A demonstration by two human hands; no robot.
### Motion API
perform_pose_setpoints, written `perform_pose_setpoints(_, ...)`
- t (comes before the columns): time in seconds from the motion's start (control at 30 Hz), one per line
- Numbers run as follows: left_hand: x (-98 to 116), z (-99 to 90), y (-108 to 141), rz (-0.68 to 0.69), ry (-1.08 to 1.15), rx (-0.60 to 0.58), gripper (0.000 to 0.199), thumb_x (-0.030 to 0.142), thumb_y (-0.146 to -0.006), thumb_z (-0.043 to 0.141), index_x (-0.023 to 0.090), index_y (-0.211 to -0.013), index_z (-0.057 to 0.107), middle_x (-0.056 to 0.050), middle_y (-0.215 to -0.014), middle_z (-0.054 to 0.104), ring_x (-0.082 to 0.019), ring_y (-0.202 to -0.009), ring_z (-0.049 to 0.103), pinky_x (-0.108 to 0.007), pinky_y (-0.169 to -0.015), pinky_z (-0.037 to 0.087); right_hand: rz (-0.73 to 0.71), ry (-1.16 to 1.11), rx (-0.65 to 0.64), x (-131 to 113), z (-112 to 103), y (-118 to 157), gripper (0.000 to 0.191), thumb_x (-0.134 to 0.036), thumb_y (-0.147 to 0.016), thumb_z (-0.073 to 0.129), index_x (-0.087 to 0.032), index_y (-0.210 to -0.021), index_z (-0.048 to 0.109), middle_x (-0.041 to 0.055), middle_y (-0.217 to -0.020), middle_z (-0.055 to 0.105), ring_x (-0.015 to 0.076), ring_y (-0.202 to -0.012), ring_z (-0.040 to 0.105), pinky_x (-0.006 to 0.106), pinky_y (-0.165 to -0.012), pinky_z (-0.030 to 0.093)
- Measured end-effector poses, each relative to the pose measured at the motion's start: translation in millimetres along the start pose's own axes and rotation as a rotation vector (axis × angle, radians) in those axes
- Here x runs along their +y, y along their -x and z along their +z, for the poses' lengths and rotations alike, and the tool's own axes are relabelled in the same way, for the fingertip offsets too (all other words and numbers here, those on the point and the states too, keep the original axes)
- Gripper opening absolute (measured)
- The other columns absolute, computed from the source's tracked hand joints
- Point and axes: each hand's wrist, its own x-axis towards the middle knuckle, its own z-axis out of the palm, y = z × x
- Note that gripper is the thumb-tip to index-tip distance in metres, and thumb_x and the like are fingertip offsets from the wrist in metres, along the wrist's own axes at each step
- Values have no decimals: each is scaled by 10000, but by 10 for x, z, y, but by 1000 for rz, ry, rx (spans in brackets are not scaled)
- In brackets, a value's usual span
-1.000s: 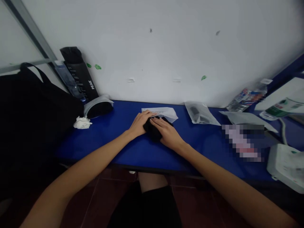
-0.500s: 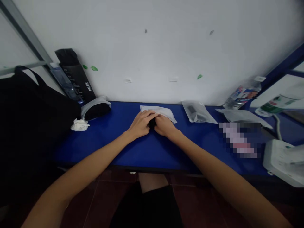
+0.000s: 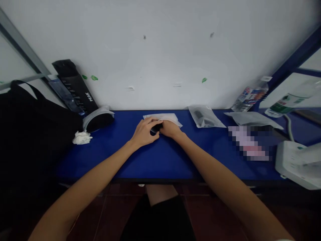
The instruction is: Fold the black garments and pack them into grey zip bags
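A bunched black cloth [image 3: 155,129] sits between my hands, mostly hidden by them, on a white paper or plastic sheet [image 3: 167,116]. My left hand [image 3: 144,133] curls over the cloth from the left, and my right hand [image 3: 170,129] presses it from the right. Both hands grip it together, low on the blue table [image 3: 160,160], with fingers close to each other. The sheet lies partly under the fingertips.
A black bag [image 3: 32,134] fills the left side, with a crumpled tissue [image 3: 81,138] and a black item in clear plastic [image 3: 97,119] beside it. Clear bags [image 3: 204,117], a plastic bottle [image 3: 248,98] and a white power strip [image 3: 297,164] lie to the right. A wall rises behind.
The black cloth has been gathered into a much smaller bundle, and my hands have drawn closer around it. The view has tilted slightly, shifting the table lower in the frame.
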Motion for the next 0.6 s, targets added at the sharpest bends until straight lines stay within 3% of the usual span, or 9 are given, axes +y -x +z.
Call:
perform_pose_setpoints(0.1,1,-6,-3,-4,11,41,326,215,-896,788,253,-1215,732,-74,-1338,738,-289,-1272,693,-456,-1065,553,2,-10,30,11,-6,-2,477,-92,-924,637,-156,-1388,725,175,-1379,770,306,-1288,717,366,-1110,523)
perform_pose_setpoints(0.27,16,-9,-12,12,49,47,183,135,-907,757,227,-1045,679,-63,-1239,758,-256,-1181,718,-437,-1070,550,-83,-55,43,110,-34,32,510,-94,-905,680,-167,-1410,695,172,-1469,724,305,-1349,683,393,-1143,514)
perform_pose_setpoints(0.4,25,-28,-13,-11,80,54,166,146,-920,757,227,-1036,672,-62,-1203,750,-244,-1159,716,-431,-1058,568,-219,-98,16,188,-98,92,436,-162,-958,687,-200,-1392,698,141,-1467,729,298,-1353,680,427,-1141,521)
perform_pose_setpoints(0.6,17,-126,-19,18,150,-15,171,231,-959,765,242,-1115,694,-70,-1265,746,-254,-1213,712,-447,-1068,579,-324,-78,-87,193,-261,196,347,-164,-938,687,-167,-1284,714,143,-1270,796,291,-1119,750,379,-967,565)
